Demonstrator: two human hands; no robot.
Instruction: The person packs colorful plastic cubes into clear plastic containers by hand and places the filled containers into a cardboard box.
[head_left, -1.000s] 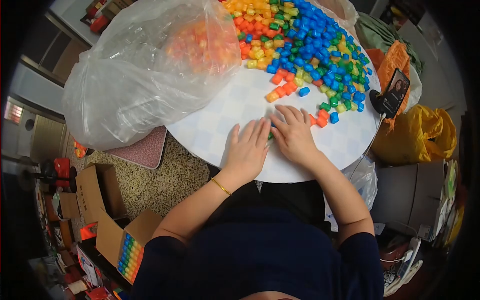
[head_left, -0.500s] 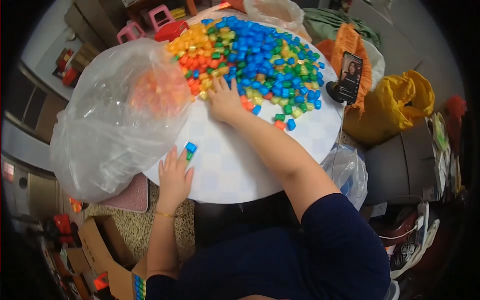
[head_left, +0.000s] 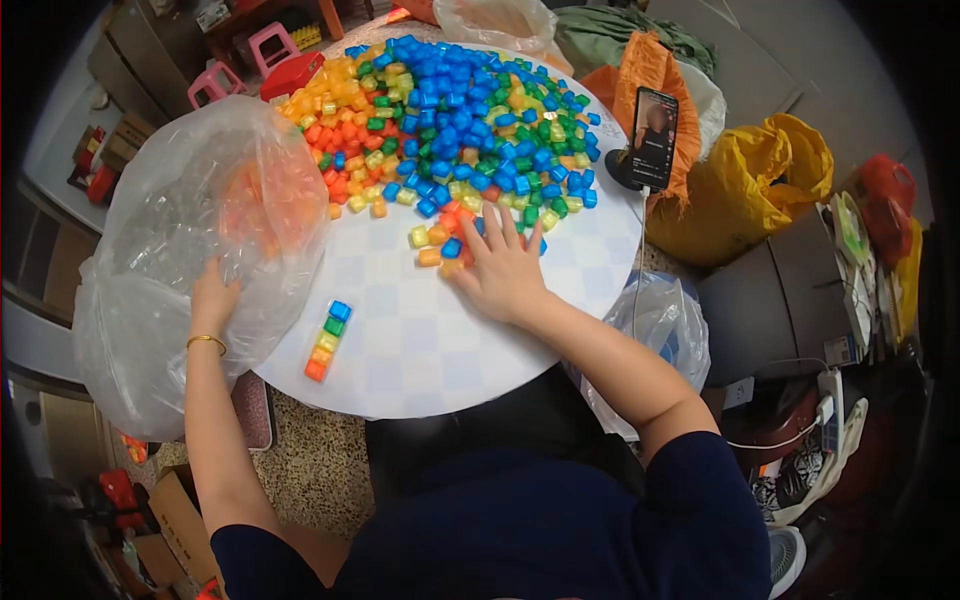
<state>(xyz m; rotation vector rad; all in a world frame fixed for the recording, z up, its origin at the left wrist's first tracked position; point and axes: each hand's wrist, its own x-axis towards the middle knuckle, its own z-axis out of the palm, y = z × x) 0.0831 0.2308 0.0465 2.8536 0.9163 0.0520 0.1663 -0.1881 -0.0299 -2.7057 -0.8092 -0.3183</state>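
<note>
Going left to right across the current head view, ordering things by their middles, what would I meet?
Big translucent plastic bag → short row of coloured pieces → right hand, spread over loose pieces → upright phone → yellow sack → red bag.

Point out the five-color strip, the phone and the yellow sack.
Five-color strip [head_left: 327, 341], head view: on its middle, yellow piece.
Phone [head_left: 655, 142], head view: on its lit screen.
Yellow sack [head_left: 725, 200], head view: on its side, below the opening.
</note>
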